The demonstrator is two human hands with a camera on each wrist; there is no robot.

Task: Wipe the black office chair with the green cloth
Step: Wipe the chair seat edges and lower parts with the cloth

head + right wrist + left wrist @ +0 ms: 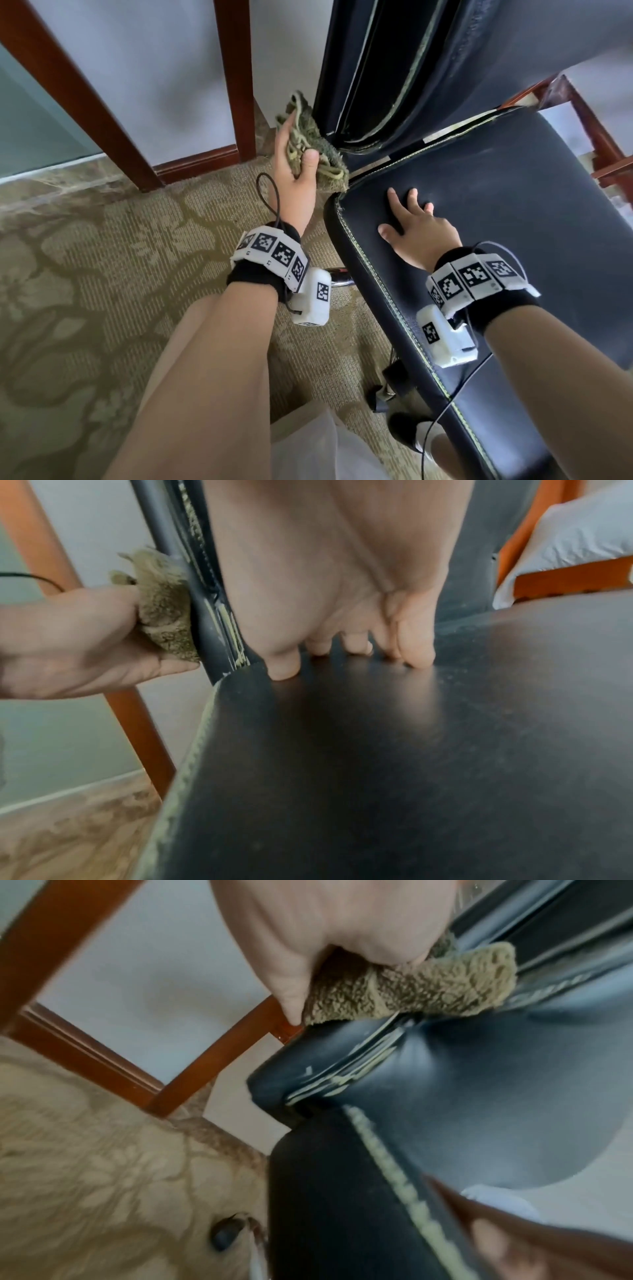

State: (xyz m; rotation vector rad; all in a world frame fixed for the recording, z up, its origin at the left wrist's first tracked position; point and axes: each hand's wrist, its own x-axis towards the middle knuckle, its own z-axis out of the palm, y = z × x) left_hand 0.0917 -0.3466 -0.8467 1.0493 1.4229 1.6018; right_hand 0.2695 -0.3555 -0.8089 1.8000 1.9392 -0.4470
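The black office chair's seat [513, 212] fills the right of the head view, with its worn backrest [404, 68] rising behind. My left hand [294, 171] grips the bunched green cloth [308, 144] and presses it against the backrest's lower left edge. In the left wrist view the green cloth [411, 988] lies on the backrest's cracked seam [359, 1069]. My right hand [414, 229] rests flat on the seat's near left corner, fingers spread. In the right wrist view my right fingertips [284, 669] touch the seat [411, 750], and the green cloth [164, 610] sits against the backrest's edge.
Patterned beige carpet [102, 274] covers the floor at left. Red-brown wooden frames [85, 96] stand against the pale wall behind. Another wooden frame [596, 137] stands beyond the chair at right. A chrome part of the chair base [339, 277] shows under the seat.
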